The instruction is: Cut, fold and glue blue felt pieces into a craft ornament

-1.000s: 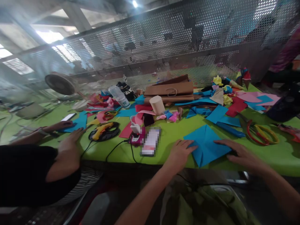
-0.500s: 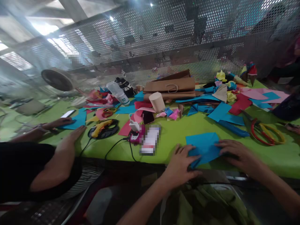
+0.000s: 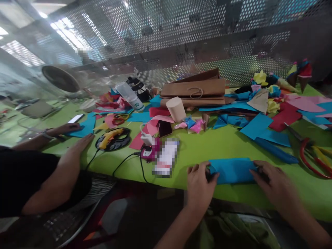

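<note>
Perforated metal screening is standing behind a green-covered table, along whose far side a brown paper bundle is lying among coloured scraps. A folded blue paper is resting near the front edge, its long sides running roughly across the view. The left hand, fingers partly curled, is holding the paper's left end, thumb on the near side and fingertips towards the far corner; the right hand, half curled, is gripping the right end between thumb and forefinger. Judging by its look, the paper is probably behaving as something light, flexible and easily creased; its two ends are offering sensible holds, with flat finger pressure suiting it better than a hard pinch. Both hands are hiding their lower fingers, and the number of layers is not showing. Scissors at right are being cut off by the frame, while coarse pixels are masking a phone.
</note>
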Available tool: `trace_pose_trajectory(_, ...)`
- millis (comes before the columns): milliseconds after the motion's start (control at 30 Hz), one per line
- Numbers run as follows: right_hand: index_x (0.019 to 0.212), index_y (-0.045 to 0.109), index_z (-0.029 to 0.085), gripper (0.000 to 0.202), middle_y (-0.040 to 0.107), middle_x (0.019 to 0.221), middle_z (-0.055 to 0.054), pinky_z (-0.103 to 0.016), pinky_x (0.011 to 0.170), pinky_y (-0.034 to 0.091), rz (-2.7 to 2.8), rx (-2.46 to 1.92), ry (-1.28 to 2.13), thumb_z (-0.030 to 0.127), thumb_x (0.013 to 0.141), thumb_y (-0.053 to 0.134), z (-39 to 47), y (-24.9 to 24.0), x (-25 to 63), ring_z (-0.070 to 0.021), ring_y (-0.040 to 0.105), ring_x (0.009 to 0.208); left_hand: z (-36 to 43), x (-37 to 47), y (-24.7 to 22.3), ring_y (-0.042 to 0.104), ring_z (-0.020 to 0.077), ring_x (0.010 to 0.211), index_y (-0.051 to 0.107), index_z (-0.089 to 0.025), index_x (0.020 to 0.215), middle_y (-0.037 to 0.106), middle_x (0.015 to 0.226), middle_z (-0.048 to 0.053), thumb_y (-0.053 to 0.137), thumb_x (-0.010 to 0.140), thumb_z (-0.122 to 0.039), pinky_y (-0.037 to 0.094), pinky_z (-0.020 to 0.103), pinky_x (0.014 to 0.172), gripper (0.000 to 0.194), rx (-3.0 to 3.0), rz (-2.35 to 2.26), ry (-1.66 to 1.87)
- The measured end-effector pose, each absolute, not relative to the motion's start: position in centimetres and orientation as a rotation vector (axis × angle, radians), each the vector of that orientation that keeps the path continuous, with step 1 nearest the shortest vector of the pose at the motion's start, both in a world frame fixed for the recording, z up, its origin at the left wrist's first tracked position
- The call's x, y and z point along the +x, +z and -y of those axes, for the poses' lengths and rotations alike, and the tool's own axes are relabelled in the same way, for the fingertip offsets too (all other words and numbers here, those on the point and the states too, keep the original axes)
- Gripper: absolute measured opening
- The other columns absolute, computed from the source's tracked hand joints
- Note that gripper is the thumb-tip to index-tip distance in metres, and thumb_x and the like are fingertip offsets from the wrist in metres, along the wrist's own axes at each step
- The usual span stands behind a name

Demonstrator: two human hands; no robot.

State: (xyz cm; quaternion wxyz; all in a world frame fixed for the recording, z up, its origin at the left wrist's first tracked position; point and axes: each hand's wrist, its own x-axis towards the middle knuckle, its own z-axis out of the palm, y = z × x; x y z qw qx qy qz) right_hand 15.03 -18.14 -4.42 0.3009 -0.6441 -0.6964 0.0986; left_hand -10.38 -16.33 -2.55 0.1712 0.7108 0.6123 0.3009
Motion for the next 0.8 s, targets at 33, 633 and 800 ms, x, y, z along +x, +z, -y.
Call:
trace_pose_trajectory(33,0.125,0.061,0.023,0.042,0.072,0.088,-0.007,-0.041,0.074,0.050,1.872,-1.710,0.214,0.053,0.099,0.047,18.3,-4.6,15.0,-0.0280,0.068,0.080,16.3,-10.4,-2.5,0.065,0.0255,0.083,0.062,-0.022,0.111,0.069,0.078,0.001,0.079,0.081,-0.025,0.042,0.042,0.084,0.034,2.015,-1.735,0.850)
trace_pose_trajectory(633,0.145,0.051,0.044,0.047,0.075,0.113,-0.001,-0.047,0.073,0.049,2.196,-1.643,0.149,0.038,0.099,0.041,19.5,-7.2,17.3,-0.0317,0.071,0.093,14.6,-10.4,-1.5,0.066,0.0187,0.069,0.062,-0.022,0.104,0.070,0.074,0.000,0.063,0.095,-0.025,0.044,0.036,0.075,0.009,2.041,-1.682,0.693)
trace_pose_trajectory(800,0.143,0.053,0.041,0.044,0.075,0.115,-0.003,-0.047,0.078,0.051,2.171,-1.685,0.262,0.038,0.101,0.040,19.6,-7.1,17.4,-0.0301,0.071,0.096,14.9,-10.8,-1.2,0.067,0.0200,0.075,0.063,-0.024,0.115,0.071,0.080,0.000,0.070,0.092,-0.032,0.046,0.037,0.079,0.026,1.972,-1.593,0.736)
